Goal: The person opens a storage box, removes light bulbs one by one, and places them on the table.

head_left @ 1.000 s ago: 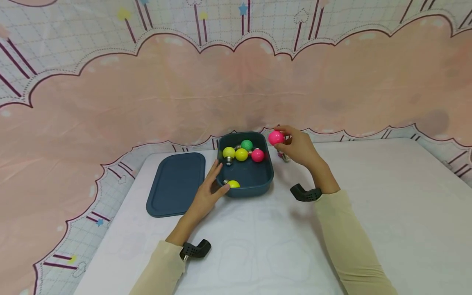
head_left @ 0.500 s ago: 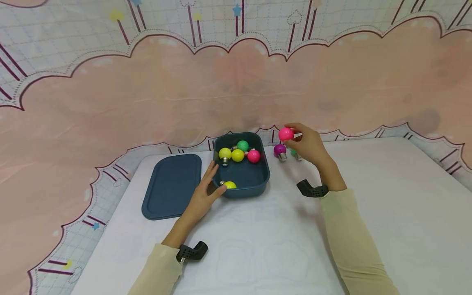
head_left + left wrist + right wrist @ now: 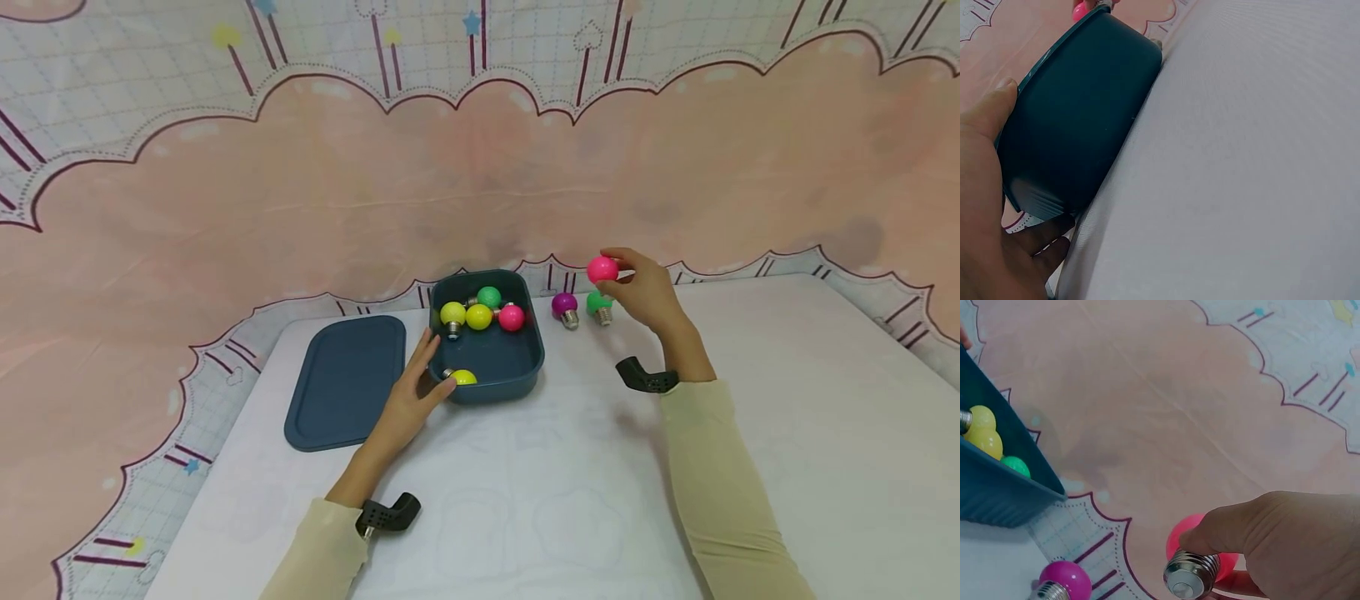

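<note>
A dark blue plastic box [image 3: 497, 393] stands on the table with several coloured light bulbs inside: yellow bulbs [image 3: 479, 317], a green one [image 3: 489, 297] and a pink-red one [image 3: 512, 317]. My left hand [image 3: 408, 400] rests at its front left corner, thumb on the rim, fingers spread along the side. With thumb and fingers, my right hand [image 3: 648, 287] pinches a pink bulb [image 3: 602, 269] in the air; its silver screw base [image 3: 1190, 575] shows in the right wrist view. Just below it, a purple bulb [image 3: 565, 305] and a second green bulb [image 3: 599, 303] lie on the table.
The matching flat blue lid [image 3: 347, 383] lies left of the box. White cloth covers the table [image 3: 570, 492]. Behind rises a patterned pink and white backdrop [image 3: 450, 183]. Each wrist wears a black camera mount [image 3: 647, 377].
My right hand has carried the pink bulb rightward, away from the box, uncovering the purple and green bulbs on the table. The left hand stays at the box corner; the head view has shifted slightly.
</note>
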`<state>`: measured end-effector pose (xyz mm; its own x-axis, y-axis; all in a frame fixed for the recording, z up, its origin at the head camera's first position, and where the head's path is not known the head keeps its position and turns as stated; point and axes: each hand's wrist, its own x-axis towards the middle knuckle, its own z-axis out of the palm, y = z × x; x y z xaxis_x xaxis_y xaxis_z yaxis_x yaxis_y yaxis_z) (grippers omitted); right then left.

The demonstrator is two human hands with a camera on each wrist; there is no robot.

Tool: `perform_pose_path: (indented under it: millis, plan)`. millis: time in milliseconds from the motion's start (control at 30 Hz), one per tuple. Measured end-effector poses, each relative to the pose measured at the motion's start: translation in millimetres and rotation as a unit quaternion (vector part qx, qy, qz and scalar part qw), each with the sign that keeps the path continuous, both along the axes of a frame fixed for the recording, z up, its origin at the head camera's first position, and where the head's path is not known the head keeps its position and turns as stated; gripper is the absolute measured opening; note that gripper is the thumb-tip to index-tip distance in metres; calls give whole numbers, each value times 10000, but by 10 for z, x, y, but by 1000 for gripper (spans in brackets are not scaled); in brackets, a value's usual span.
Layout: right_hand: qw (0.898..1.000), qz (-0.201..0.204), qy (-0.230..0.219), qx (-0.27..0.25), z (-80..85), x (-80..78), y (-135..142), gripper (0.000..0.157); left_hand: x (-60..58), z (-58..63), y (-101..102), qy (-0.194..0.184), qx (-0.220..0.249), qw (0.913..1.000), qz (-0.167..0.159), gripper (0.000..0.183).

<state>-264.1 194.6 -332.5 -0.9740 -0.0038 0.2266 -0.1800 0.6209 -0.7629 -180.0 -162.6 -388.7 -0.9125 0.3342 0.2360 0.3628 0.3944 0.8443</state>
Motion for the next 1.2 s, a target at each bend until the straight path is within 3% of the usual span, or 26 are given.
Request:
perform_pose_path:
  millis: [367, 833, 933, 1200]
  plan:
    - [9995, -256, -193, -17, -125, -38, 195, 56, -6, 8, 1, -23, 103, 9999, -19, 68]
    - [9954, -682, -677, 55, -486, -152, 406, 58, 4, 19, 9, -34, -7, 10000, 14, 68]
    - [9942, -707, -803, 109, -565, -184, 417, 58, -12, -9, -6, 11, 7, 10000, -5, 69]
    - [9934, -817, -778, 220, -671, -233, 424, 57, -190, -318, -79, 161, 5, 9998, 70, 70]
